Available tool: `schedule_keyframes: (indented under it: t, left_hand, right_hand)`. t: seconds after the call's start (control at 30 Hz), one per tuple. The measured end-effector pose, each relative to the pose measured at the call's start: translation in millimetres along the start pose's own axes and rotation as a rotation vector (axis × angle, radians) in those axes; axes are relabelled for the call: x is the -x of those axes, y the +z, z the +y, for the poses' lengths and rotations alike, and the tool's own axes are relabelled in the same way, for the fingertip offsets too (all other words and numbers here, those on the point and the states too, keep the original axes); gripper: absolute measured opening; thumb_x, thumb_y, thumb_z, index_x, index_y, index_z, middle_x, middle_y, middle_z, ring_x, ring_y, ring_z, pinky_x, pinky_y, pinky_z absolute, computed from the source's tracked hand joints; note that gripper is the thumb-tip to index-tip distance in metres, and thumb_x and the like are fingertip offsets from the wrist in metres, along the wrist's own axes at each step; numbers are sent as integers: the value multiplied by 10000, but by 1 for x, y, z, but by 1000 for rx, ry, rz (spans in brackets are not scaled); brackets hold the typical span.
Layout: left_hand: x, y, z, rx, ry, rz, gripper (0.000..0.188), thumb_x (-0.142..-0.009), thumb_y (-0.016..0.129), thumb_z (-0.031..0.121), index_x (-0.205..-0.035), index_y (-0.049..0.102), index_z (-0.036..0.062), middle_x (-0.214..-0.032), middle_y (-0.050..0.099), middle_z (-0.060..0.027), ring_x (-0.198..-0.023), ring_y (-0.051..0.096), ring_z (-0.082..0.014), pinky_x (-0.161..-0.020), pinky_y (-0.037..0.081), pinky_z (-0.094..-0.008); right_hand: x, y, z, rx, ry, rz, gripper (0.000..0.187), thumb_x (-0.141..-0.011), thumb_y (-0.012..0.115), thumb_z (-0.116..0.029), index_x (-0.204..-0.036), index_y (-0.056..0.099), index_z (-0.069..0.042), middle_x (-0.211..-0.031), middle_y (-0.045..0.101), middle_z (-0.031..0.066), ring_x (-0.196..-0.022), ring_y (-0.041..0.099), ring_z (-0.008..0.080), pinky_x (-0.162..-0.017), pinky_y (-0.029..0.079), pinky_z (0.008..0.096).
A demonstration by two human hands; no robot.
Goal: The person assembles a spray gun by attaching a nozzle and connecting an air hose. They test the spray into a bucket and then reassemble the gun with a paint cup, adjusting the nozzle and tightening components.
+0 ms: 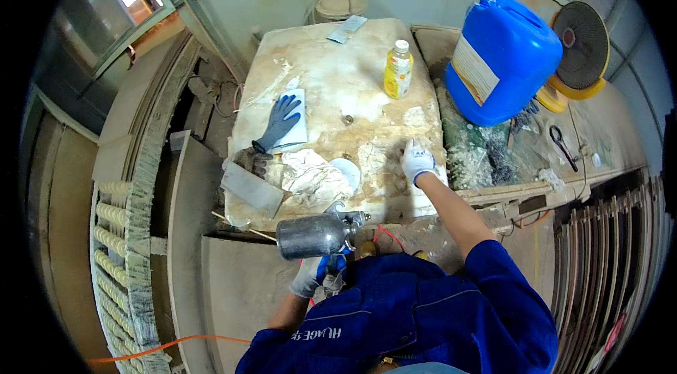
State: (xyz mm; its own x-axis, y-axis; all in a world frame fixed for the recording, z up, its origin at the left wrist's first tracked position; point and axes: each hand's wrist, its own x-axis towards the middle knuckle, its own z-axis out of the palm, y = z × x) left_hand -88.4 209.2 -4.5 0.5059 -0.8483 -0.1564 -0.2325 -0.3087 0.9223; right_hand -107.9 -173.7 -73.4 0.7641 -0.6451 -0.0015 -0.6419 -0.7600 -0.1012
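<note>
In my left hand (pixel 309 279), gloved in white and blue, is the handle of a spray gun (pixel 338 227). Its large dull metal cup (pixel 303 236) lies tipped sideways, just off the table's near edge. My right hand (pixel 417 161), in a white glove, reaches to the right side of the stained, padded-looking table (pixel 381 183). Its fingers are drawn together at the surface; anything in them is hidden. Left of it lie a round white disc (pixel 347 173) and a crumpled white cloth (pixel 310 176). A small round metal piece (pixel 348 120) sits mid-table.
A yellow bottle with a white cap (pixel 398 70) stands farther back. A grey-blue glove (pixel 278 123) and flat grey plate (pixel 252 187) lie at left. On the right bench are a blue jerrycan (pixel 502 56), fan (pixel 580 46) and black-handled tool (pixel 563 147). An orange hose (pixel 190 339) crosses lower left.
</note>
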Motion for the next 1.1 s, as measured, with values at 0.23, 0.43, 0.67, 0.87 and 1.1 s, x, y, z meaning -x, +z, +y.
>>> schedule_keyframes:
  t: [0.23,0.43,0.67,0.87,1.1]
  left_hand:
    - [-8,17,-20,452,-142,70,256,-993,485,220,-1157,591,55,-909,612,-1,-742,562,-73,-639,473,-220]
    - [-25,20,-13,466,-119,48,346,-914,609,238,-1199,572,45,-1042,636,-73,-922,615,-207,-833,485,-314]
    - [-42,17,2,1543,-178,-118,345,-938,607,355,-1204,553,141,-911,630,-70,-718,599,-192,-643,495,-333]
    - [-39,18,13,1538,-126,-283,352,-965,505,463,-1082,558,135,-608,440,-9,-495,394,-128,-489,313,-287]
    - [-40,17,27,1604,-109,-342,322,-973,520,399,-1102,560,107,-666,501,-42,-461,423,-129,-442,323,-285]
  right_hand:
    - [5,-18,-6,-127,-213,-149,344,-844,593,-200,-1158,626,-64,-954,659,166,-912,630,346,-815,523,413]
    - [66,-144,-32,-841,-478,142,245,-849,629,-127,-1084,697,-140,-1062,657,149,-969,633,329,-863,518,383]
    - [146,-146,-45,-948,-993,438,418,-673,743,-86,-1073,732,-206,-1086,653,90,-1027,635,307,-834,528,409]
    - [146,-136,-42,-1092,-1024,355,446,-620,705,-3,-1028,736,-180,-1097,651,87,-1064,628,326,-848,531,415]
    - [128,-150,-30,-1155,-1183,237,371,-642,719,-19,-982,746,-166,-1125,652,82,-1113,617,329,-876,526,422]
